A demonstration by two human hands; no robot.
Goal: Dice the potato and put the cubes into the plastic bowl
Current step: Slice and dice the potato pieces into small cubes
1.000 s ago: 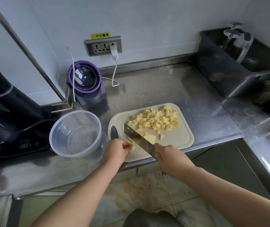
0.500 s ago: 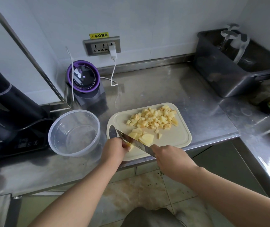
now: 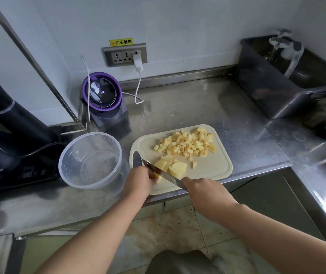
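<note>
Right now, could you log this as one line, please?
right hand grips knife | left hand steadies potato piece | cubes on cutting board

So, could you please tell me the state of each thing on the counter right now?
plastic bowl: empty, upright
potato cubes: piled on the cutting board
potato slices: undiced, held by left hand
knife: gripped by right hand, blade across the slices
charger: plugged into the wall socket
</note>
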